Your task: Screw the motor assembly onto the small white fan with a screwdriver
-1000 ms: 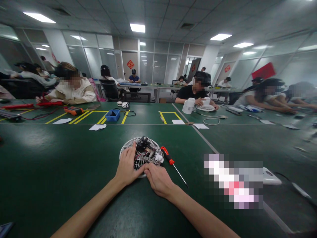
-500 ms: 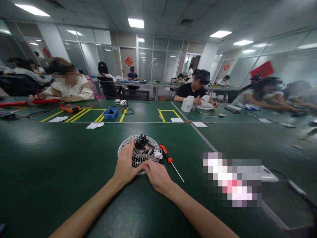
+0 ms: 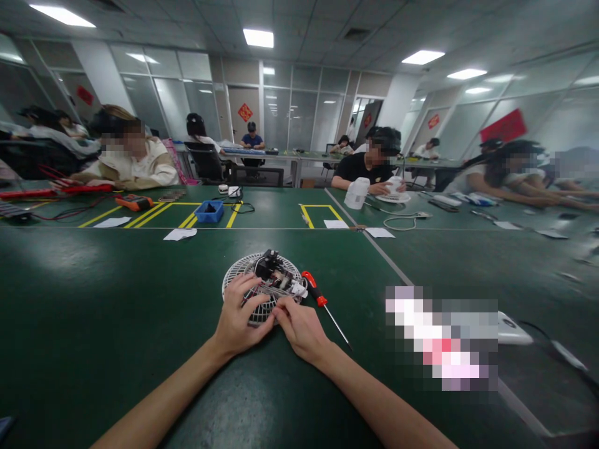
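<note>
A round white fan grille (image 3: 234,268) lies on the green table before me. On it sit a black fan motor (image 3: 267,265), a small white part (image 3: 298,289) and tangled wires. My left hand (image 3: 241,315) rests over the grille's near left side, fingers curved and apart, its thumb reaching toward the right fingertips. At the near edge, my right hand (image 3: 302,327) has its thumb and fingers pinched together; what lies between them is too small to make out. A red-and-black screwdriver (image 3: 321,299) lies just right of the grille, touching neither hand.
Ahead are a blue bin (image 3: 209,211) with dark pieces, an orange meter (image 3: 135,202) and paper slips (image 3: 180,234). A co-worker (image 3: 365,168) across the table handles white parts beside a white container (image 3: 357,194). To the right lie a blurred-out item (image 3: 435,343) and a white device (image 3: 513,329).
My left fingers have lifted and curled, with the index finger now apart from the others. The right hand stays pinched at the near edge. Grille and screwdriver stay in place.
</note>
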`<action>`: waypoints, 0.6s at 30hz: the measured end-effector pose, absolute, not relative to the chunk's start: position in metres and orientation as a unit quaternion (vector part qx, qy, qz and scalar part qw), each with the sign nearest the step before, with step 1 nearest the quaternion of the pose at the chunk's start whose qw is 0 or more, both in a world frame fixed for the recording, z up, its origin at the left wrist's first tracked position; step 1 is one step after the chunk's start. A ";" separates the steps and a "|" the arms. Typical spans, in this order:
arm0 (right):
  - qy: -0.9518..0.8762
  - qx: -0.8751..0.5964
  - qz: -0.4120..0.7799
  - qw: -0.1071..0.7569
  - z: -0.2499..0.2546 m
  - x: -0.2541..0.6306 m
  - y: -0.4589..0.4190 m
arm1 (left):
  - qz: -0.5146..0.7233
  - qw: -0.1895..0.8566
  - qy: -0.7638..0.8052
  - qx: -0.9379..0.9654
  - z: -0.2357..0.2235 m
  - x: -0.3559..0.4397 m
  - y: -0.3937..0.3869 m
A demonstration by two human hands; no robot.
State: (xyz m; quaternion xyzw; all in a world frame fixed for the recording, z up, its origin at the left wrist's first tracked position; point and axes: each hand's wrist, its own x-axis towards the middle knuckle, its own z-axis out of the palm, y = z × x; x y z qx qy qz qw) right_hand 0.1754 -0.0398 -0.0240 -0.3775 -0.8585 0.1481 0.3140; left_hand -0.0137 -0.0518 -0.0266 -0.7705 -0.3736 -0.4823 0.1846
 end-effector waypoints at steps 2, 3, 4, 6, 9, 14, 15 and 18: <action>-0.858 -0.374 0.151 0.319 -0.024 0.176 -0.040 | -0.479 0.197 -0.363 -0.775 -0.026 -0.013 -0.053; -0.857 -0.372 0.153 0.322 -0.024 0.176 -0.040 | -0.478 0.200 -0.359 -0.776 -0.026 -0.013 -0.053; -0.857 -0.369 0.154 0.325 -0.024 0.176 -0.040 | -0.478 0.202 -0.354 -0.778 -0.026 -0.013 -0.053; -0.857 -0.364 0.157 0.330 -0.024 0.176 -0.040 | -0.478 0.203 -0.345 -0.782 -0.026 -0.012 -0.053; -0.857 -0.358 0.160 0.335 -0.023 0.177 -0.041 | -0.481 0.200 -0.337 -0.784 -0.026 -0.012 -0.053; -0.854 -0.354 0.164 0.344 -0.022 0.178 -0.042 | -0.486 0.190 -0.335 -0.785 -0.024 -0.011 -0.053; -0.854 -0.354 0.165 0.344 -0.022 0.177 -0.043 | -0.486 0.188 -0.336 -0.785 -0.024 -0.011 -0.053; -0.855 -0.349 0.167 0.345 -0.021 0.177 -0.044 | -0.488 0.184 -0.335 -0.785 -0.025 -0.010 -0.053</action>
